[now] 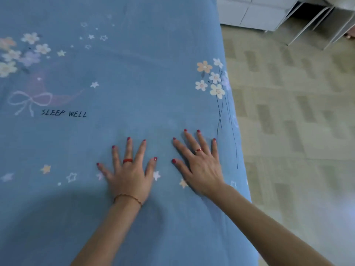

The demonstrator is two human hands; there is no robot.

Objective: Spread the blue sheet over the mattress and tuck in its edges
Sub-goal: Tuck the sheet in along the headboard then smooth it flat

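Blue sheet [134, 73] is seen lying flat across the top of the bed, covering it up to the right-hand edge, where it is folded down over the side beside the patterned floor [288, 112]. Flowers, stars, a bow and the words "SLEEP WELL" are printed on the fabric. The left hand [129, 174] is laid palm down on the sheet, its fingers [128, 148] straight and spread wide. The right hand [202, 167] is laid palm down just beside it, nearer the bed's edge, fingers likewise spread and nothing gripped. A red ring is worn on each hand, and a thin bracelet [127, 198] on the left wrist. White furniture [249, 12] is visible beyond the floor.
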